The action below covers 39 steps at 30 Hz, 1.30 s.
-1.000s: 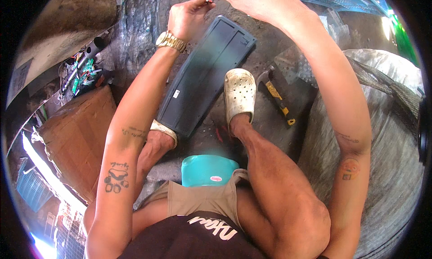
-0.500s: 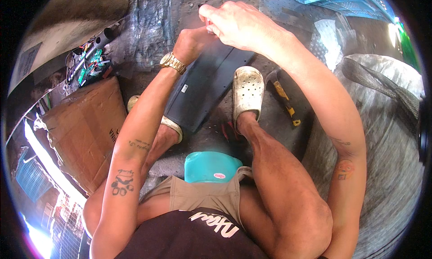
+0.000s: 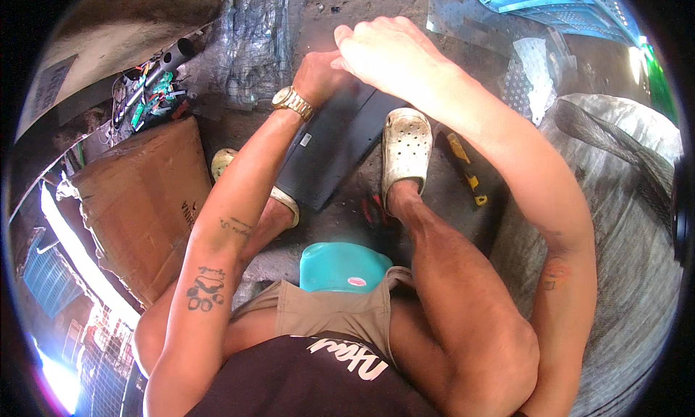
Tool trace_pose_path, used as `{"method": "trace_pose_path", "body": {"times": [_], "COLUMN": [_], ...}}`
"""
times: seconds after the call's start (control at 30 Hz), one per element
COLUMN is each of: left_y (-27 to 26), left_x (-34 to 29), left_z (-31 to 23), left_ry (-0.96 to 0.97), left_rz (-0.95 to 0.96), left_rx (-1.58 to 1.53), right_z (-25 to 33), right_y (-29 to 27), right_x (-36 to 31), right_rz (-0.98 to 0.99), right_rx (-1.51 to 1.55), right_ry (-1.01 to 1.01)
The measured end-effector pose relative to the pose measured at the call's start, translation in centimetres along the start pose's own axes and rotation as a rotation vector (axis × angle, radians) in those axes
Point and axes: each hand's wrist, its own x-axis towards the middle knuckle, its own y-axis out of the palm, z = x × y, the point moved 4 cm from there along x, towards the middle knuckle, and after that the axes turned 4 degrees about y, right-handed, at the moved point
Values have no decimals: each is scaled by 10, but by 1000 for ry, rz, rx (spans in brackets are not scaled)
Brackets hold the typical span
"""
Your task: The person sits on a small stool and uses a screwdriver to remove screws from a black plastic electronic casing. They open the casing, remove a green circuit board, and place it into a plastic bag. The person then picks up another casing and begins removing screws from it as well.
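Nearest, a turquoise seat (image 3: 346,267) shows between the thighs. Ahead of it a dark panel (image 3: 326,156) lies on the floor (image 3: 355,232), between the left shoe (image 3: 284,198) and the right shoe (image 3: 407,148); its far end is hidden behind the hands. A red-handled item (image 3: 374,209) rests near the right ankle, kind unclear.

The left hand (image 3: 321,78), gold watch (image 3: 292,103) at the wrist, meets the right hand (image 3: 387,55) above the panel's far part. Grip: fingers curled on both hands, the right overlapping the left; whether anything is pinched cannot be told, nor whether either touches the panel.

Judgement: good practice is to brace one hand, apply force with the other in small measures, and keep the fingertips in sight. The panel's edges are best kept clear of the shoes.

Right of the right shoe lies a yellow-and-black handle (image 3: 463,167). Farther off: green-and-black scrap (image 3: 153,98), a blue crate (image 3: 561,8).
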Motion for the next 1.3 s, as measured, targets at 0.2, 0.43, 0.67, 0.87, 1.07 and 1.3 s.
{"method": "trace_pose_path", "body": {"times": [0.2, 0.43, 0.67, 0.87, 1.07, 1.3], "left_y": [4, -1, 4, -3, -9, 31], "left_x": [-9, -7, -2, 3, 27, 25], "left_z": [-3, 7, 10, -1, -13, -3], "left_ry": [113, 209, 298, 301, 27, -182], "left_rz": [-137, -225, -221, -279, -197, 94], "left_rx": [-124, 91, -39, 65, 25, 415], "right_z": [14, 14, 1, 1, -52, -123], "right_y": [-11, -15, -23, -41, -45, 69], "right_x": [0, 2, 12, 7, -6, -11], "right_rz": [-158, -57, 89, 99, 154, -175], "right_rx": [-43, -56, -8, 64, 214, 270], "right_ry": [-252, -184, -171, -170, 181, 485]}}
